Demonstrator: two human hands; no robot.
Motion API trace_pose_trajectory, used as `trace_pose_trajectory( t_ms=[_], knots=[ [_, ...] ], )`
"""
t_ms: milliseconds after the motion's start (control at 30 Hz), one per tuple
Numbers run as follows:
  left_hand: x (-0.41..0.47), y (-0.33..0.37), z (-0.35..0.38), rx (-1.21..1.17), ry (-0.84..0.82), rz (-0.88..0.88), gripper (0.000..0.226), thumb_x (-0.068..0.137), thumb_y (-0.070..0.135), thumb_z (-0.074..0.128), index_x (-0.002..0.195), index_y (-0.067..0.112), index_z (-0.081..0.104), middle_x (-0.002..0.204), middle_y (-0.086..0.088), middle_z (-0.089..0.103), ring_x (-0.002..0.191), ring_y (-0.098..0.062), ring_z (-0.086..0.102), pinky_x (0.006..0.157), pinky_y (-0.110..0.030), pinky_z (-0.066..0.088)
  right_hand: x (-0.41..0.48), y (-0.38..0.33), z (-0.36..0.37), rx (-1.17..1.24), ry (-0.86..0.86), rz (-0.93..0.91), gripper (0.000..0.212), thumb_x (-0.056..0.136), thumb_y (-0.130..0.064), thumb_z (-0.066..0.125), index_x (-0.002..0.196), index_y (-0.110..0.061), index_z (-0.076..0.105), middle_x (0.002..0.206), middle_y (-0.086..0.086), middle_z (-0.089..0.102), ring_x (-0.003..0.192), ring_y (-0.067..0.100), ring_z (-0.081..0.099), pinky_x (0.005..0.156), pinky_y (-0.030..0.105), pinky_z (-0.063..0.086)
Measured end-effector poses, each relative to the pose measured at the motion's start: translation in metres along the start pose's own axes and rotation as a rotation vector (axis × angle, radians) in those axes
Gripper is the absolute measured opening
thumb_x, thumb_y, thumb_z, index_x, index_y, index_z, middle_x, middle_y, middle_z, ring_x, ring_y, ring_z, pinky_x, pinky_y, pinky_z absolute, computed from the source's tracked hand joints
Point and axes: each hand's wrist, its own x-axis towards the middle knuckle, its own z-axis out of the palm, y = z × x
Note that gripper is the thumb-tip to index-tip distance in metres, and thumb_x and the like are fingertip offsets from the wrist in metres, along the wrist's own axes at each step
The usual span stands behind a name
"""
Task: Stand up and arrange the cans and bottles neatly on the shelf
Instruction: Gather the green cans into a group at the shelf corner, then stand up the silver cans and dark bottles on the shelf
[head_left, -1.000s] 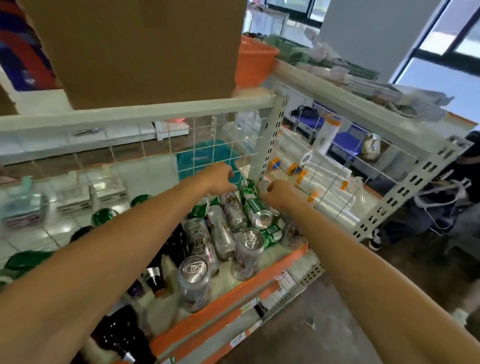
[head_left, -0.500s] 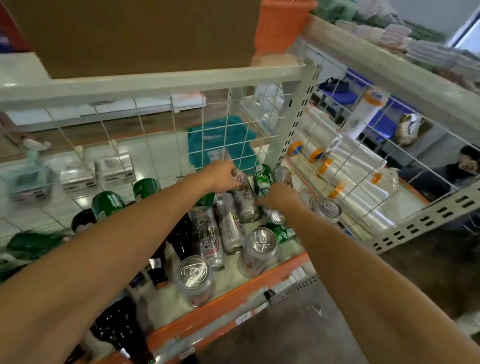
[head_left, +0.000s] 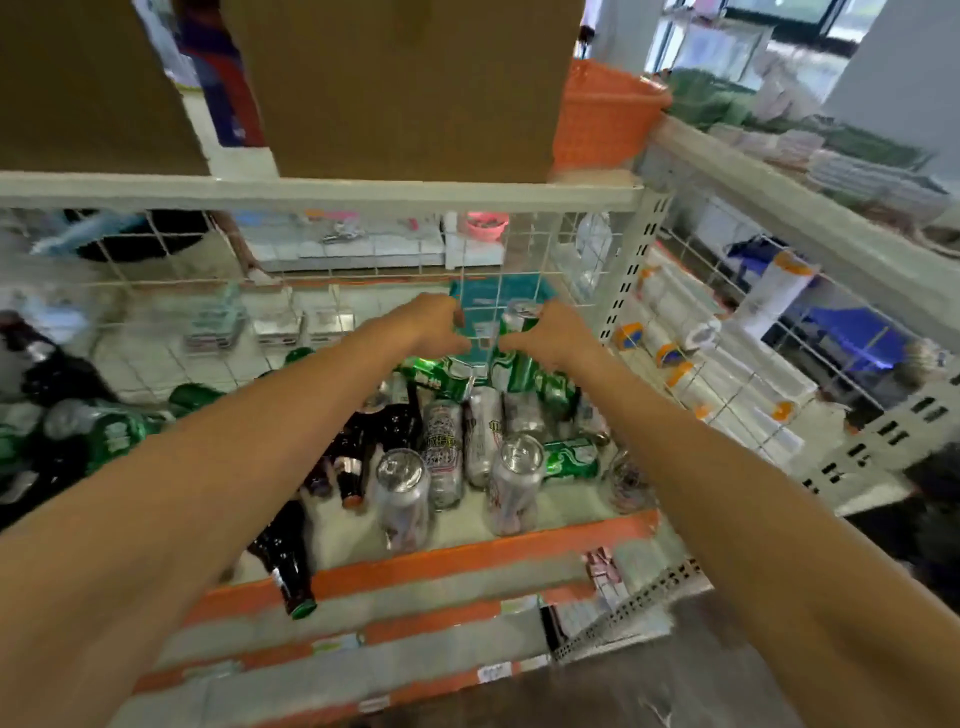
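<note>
On the top board above me sit a cardboard box and an orange basket; I can't see into either from here. Below them, the shelf with the orange front lip holds the jumble. Two upright silver cans stand near the front edge, side by side with a gap between them. Behind them, lying silver cans rest on their sides, pointing toward the back. Lying green cans are mixed in to the right and further back. Dark bottles lie tipped over on the left, one with its green-capped neck poking out over the lip. My right hand is at the back by the wire mesh, fingers wrapped round a green can that stands upright with its silver top showing. My left hand is just beside it, fingers curled in and thumb toward the right hand; whether it grips anything I can't tell.
</note>
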Motion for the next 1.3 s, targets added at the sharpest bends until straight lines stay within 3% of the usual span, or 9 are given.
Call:
trace_pose_trajectory(
  t_ms=[133,200,433,533,700,867,1033,1233,1300],
  knots=[
    [-0.055,-0.045,-0.031,-0.009,0.081,-0.13,0.049,0.093,0.038,0.066,0.134,0.012,0.056,0.137,-0.011,0.055,0.122,-0.028,0.054,0.094,-0.032,0.043,-0.013,-0.066,0.012,0.028,-0.084,-0.16,0.045,0.077,-0.037,0.079,0.102,-0.006,0.058,0.09,0.005,0.058,0.08,0.023,0.057,0.066,0.033,0.044],
    [-0.089,-0.074,-0.048,-0.009,0.123,-0.209,0.049,0.092,0.037,0.066,0.134,0.012,0.056,0.136,-0.011,0.056,0.121,-0.029,0.054,0.094,-0.033,0.043,-0.019,-0.108,0.029,0.022,-0.135,-0.248,0.047,0.075,-0.039,0.078,0.094,-0.001,0.058,0.077,0.005,0.055,0.069,0.023,0.052,0.059,0.033,0.038],
    [-0.235,-0.184,-0.094,-0.054,0.264,-0.441,0.046,0.093,0.031,0.067,0.134,0.012,0.055,0.124,-0.003,0.057,0.11,-0.024,0.056,0.083,-0.028,0.042,-0.072,-0.261,0.133,-0.044,-0.315,-0.567,0.056,0.07,-0.05,0.076,0.104,-0.009,0.058,0.083,0.001,0.054,0.066,0.017,0.05,0.052,0.028,0.034],
    [-0.305,-0.236,-0.104,-0.043,0.318,-0.576,0.05,0.092,0.035,0.067,0.134,0.01,0.056,0.135,-0.009,0.056,0.118,-0.028,0.055,0.086,-0.029,0.041,-0.114,-0.321,0.186,-0.133,-0.419,-0.632,0.05,0.077,-0.048,0.077,0.094,-0.008,0.052,0.075,0.004,0.046,0.063,0.018,0.047,0.051,0.035,0.039],
    [-0.424,-0.314,-0.109,-0.064,0.385,-0.755,0.049,0.09,0.036,0.069,0.131,0.013,0.057,0.13,-0.008,0.06,0.116,-0.029,0.057,0.094,-0.037,0.048,-0.181,-0.407,0.28,-0.153,-0.502,-0.754,0.055,0.07,-0.052,0.079,0.098,-0.01,0.056,0.084,0.006,0.059,0.075,0.024,0.061,0.06,0.036,0.049],
    [-0.55,-0.39,-0.104,-0.07,0.401,-0.892,0.041,0.087,0.029,0.069,0.122,0.009,0.064,0.115,-0.01,0.066,0.102,-0.028,0.062,0.088,-0.038,0.053,-0.269,-0.483,0.374,-0.172,-0.622,-0.826,0.046,0.074,-0.042,0.081,0.074,-0.012,0.046,0.067,0.006,0.042,0.06,0.023,0.044,0.057,0.036,0.029],
    [-0.647,-0.453,-0.104,-0.041,0.371,-0.989,0.04,0.084,0.029,0.072,0.119,0.011,0.065,0.112,-0.01,0.067,0.098,-0.027,0.063,0.086,-0.04,0.054,-0.345,-0.548,0.448,-0.18,-0.679,-0.93,0.05,0.066,-0.047,0.082,0.088,-0.006,0.065,0.082,0.011,0.065,0.076,0.029,0.064,0.058,0.036,0.042],
    [-0.726,-0.514,-0.099,-0.119,0.426,-1.058,0.055,0.085,0.023,0.075,0.135,0.011,0.055,0.13,-0.009,0.059,0.116,-0.026,0.057,0.097,-0.037,0.048,-0.408,-0.613,0.505,-0.152,-0.771,-1.0,0.035,0.077,-0.037,0.081,0.078,-0.018,0.052,0.08,0.001,0.06,0.065,0.012,0.055,0.048,0.023,0.04],
    [-0.743,-0.534,-0.097,-0.142,0.441,-1.078,0.058,0.084,0.023,0.077,0.136,0.011,0.053,0.133,-0.009,0.057,0.117,-0.026,0.056,0.095,-0.033,0.046,-0.422,-0.633,0.522,-0.139,-0.803,-1.017,0.031,0.079,-0.034,0.08,0.076,-0.021,0.052,0.083,0.002,0.063,0.067,0.012,0.057,0.053,0.029,0.049]
  ],
)
